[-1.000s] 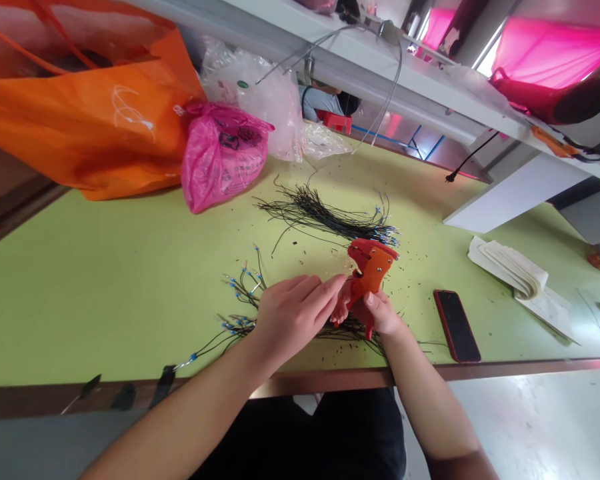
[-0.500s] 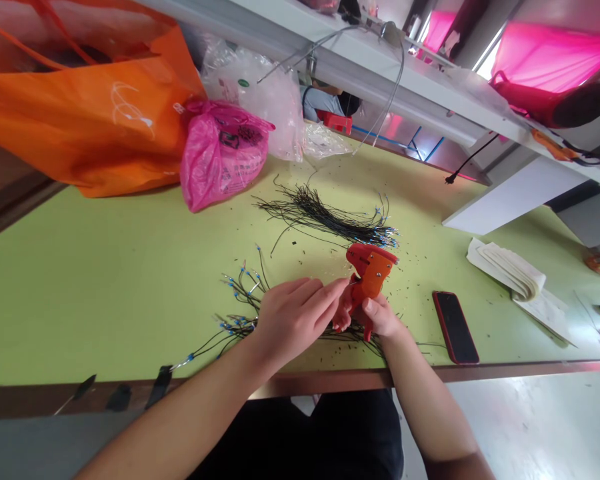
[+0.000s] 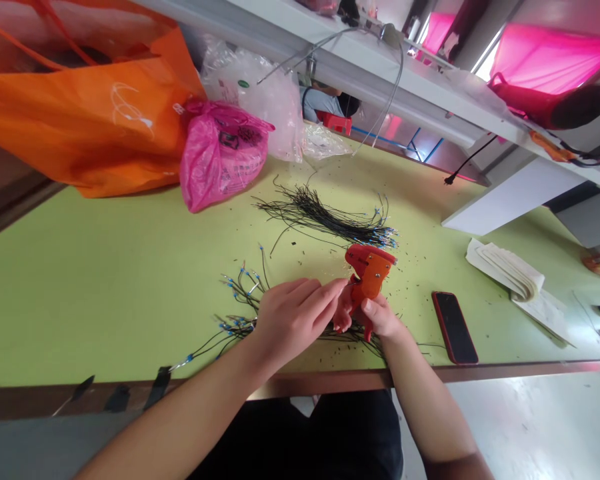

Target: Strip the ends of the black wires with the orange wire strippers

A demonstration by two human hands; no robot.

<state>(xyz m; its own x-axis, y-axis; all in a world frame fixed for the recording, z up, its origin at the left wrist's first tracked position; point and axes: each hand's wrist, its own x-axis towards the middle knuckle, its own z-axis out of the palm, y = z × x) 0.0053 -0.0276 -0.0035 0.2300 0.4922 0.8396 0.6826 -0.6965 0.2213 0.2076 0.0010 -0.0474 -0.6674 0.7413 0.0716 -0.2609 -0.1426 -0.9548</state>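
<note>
My right hand (image 3: 381,317) is wrapped round the handles of a red and orange wire stripper (image 3: 373,272), its head raised above the table. With its fingers pinched together, my left hand (image 3: 291,315) meets the mouth of the stripper, holding a thin wire whose length is mostly hidden. Beneath both hands lies a bundle of black wires (image 3: 236,325) with blue terminals on the left ends. Beyond the stripper rests a second bundle of black wires (image 3: 325,215), its blue and silver ends pointing right.
A phone (image 3: 455,328) and folded papers (image 3: 510,270) lie to the right. Orange (image 3: 130,127) and pink bags (image 3: 225,157) stand at the back left. A shelf (image 3: 430,93) crosses above the table's far side. Black scraps dot the green tabletop (image 3: 130,287). A person (image 3: 325,103) sits beyond.
Hardly anything differs. The stripper's head has shifted very slightly, and both hands keep their hold.
</note>
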